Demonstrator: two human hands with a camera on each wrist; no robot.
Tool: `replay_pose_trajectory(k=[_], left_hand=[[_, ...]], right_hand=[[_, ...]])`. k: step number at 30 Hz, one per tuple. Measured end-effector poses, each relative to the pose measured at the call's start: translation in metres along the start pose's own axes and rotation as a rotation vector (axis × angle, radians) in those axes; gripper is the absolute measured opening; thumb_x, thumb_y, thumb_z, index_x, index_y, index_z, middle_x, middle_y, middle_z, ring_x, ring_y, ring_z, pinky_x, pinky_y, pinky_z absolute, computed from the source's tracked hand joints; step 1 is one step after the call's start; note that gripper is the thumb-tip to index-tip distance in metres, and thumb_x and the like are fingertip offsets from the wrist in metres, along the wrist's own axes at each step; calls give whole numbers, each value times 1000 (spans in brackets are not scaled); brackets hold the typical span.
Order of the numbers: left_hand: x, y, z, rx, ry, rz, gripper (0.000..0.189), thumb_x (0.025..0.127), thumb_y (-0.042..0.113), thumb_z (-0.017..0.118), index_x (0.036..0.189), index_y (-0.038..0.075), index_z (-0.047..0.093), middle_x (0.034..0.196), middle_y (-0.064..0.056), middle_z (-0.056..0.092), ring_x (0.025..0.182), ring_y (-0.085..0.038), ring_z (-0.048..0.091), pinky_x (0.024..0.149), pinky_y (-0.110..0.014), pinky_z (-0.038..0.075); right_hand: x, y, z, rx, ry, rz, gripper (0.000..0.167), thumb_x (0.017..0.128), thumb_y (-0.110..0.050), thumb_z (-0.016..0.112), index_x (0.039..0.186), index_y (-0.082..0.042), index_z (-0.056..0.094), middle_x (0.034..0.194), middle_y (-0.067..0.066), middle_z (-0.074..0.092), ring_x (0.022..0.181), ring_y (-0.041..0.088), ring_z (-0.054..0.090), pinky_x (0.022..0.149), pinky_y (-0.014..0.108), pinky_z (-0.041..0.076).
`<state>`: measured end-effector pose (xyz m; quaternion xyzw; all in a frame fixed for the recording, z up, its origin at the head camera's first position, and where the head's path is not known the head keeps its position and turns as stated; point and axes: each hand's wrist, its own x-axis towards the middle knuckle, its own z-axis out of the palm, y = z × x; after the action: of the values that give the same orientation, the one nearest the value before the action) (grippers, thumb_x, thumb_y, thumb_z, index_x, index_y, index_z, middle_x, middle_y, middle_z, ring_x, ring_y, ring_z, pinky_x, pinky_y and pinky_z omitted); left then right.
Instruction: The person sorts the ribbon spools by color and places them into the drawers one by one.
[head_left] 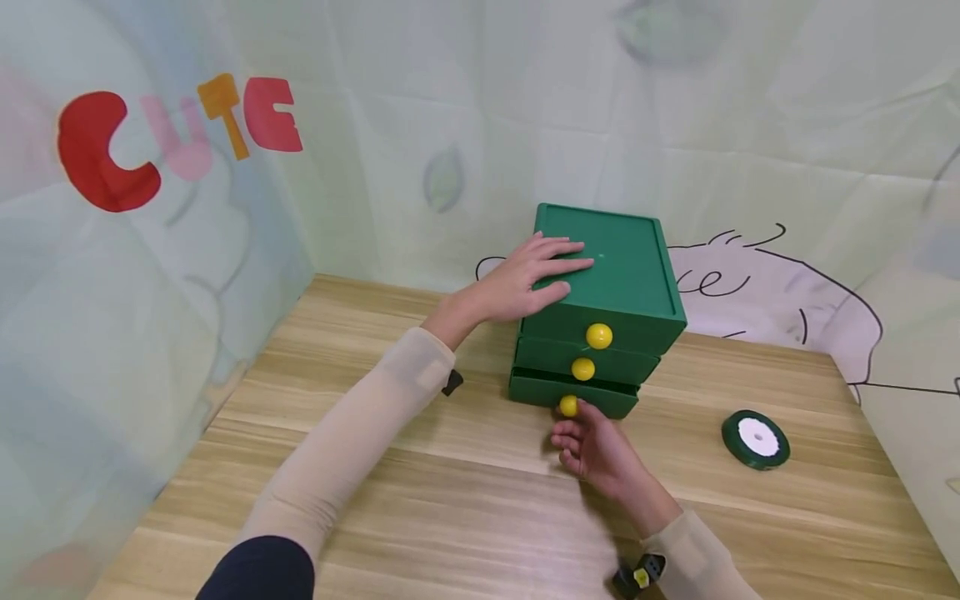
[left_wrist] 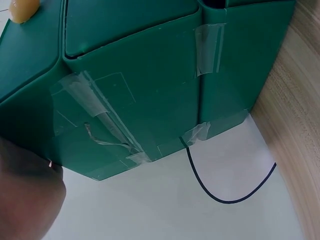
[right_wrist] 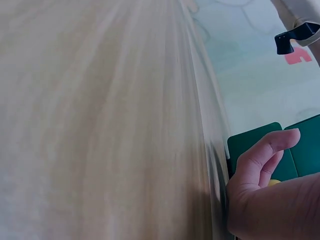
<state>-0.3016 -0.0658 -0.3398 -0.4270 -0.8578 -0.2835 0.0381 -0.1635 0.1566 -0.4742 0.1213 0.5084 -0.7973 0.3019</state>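
A green cabinet [head_left: 626, 271] with three stacked drawers stands against the back wall. My left hand [head_left: 525, 279] rests on its top near the left edge, fingers spread. The bottom drawer [head_left: 534, 390] sticks out a little, with a dark gap above its front. At that drawer, my right hand [head_left: 600, 450] pinches the round yellow knob [head_left: 567, 406] between thumb and fingers. The middle knob [head_left: 582, 368] and top knob [head_left: 599, 336] are untouched. In the left wrist view, clear tape [left_wrist: 95, 102] runs along the cabinet's side.
A roll of dark green ribbon [head_left: 756, 439] with a white centre lies on the wooden table [head_left: 480, 517], right of the cabinet. Printed cloth walls [head_left: 480, 167] enclose the table at the back and sides. Black camera mounts [head_left: 637, 575] sit at the wrists.
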Motion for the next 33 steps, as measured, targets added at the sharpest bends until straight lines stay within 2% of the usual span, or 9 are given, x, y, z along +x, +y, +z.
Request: replay_pose_trajectory(k=[8,14,33], left_hand=[[1,1,0,-6,-2,-1,51,111,26,49,160,12,50,172,-11,36,163,-29,20,133,-38,-4],[1,1,0,-13,-2,-5,51,111,25,49,160,12,50,171,-11,36,163,-29,20,133,-37,-4],[1,-3,1,-16,-5,-8,51,111,26,49,160,12,49,172,-11,35,163,-29,19,132,-36,-5]], right_hand=[[-10,3,-2,-3,-32,18,37,117,-38,30,126,-11,53,91,-3,68,87,11,66,71,20,52],[-17,8,-4,12,-80,31,35,117,-35,28,127,-11,51,91,-4,68,86,10,67,71,20,52],[-40,27,-5,41,-72,107,32,115,-35,30,129,-13,49,94,-3,69,87,10,67,71,21,52]])
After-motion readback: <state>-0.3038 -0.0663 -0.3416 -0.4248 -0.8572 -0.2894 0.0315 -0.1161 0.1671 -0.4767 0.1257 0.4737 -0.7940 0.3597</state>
